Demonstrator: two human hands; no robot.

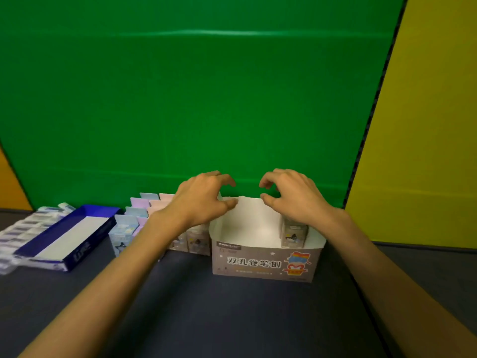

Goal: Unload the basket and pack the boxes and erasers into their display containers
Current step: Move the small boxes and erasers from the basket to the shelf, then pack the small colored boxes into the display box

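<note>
Table: a dark grey surface (232, 319) fills the near ground, with both bare forearms reaching across it from the bottom corners.
Display box: a grey printed carton (263, 264) stands on the table right of centre, its front panel bearing Chinese lettering and a cartoon figure; its top is open and the white inside shows.
Packed box: one small grey box (294, 232) stands upright inside the carton, against its right wall.
Blue tray: a dark blue, shallow display tray (77, 250) with a white floor lies at the left, angled away from the viewer.
Erasers: a blurred row of white wrapped pieces (25, 226) lies just left of the blue tray, touching its side.
Loose boxes: pastel blue, pink and lilac boxes (126, 228) stand in rows between the tray and the carton, partly hidden by the left forearm.
Left hand: the hand (204, 200) hovers over the carton's rear left corner, fingers curled, thumb tip touching the white back flap; whether it grips the flap I cannot tell.
Right hand: the hand (289, 195) hangs above the carton's rear right, fingers loosely curled, holding nothing.
Backdrop: a green screen (193, 86) rises behind, with a yellow panel (426, 125) at the right.
</note>
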